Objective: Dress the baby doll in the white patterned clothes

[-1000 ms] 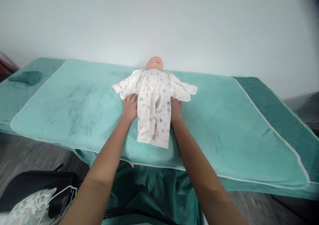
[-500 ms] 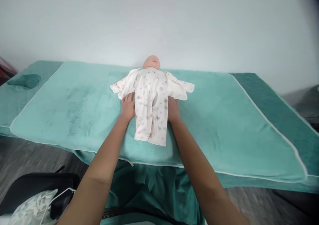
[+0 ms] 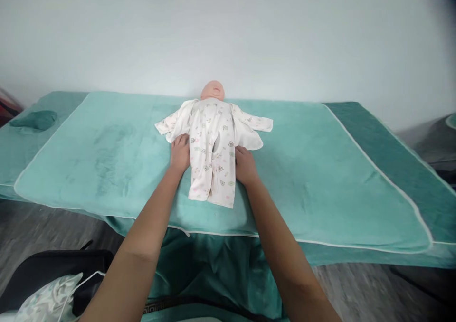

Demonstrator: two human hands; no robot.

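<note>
Doll (image 3: 213, 90) with white printed clothes (image 3: 203, 122): lying on green bed (image 3: 117, 160), pointing headfirst toward wall (image 3: 213, 37), running lengthwise across bed's width. Left hand (image 3: 180, 154), right hand (image 3: 245, 165): touching opposite side edges; grasping or resting, unclear.

Thumbs out of sight beneath trousers (image 3: 204, 156)

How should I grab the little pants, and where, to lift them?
Probably by both long side edges of the pants, coming from left and right together. They're spread out below the doll's head, so those edges face outward; the left hand and right hand are at them.
</note>
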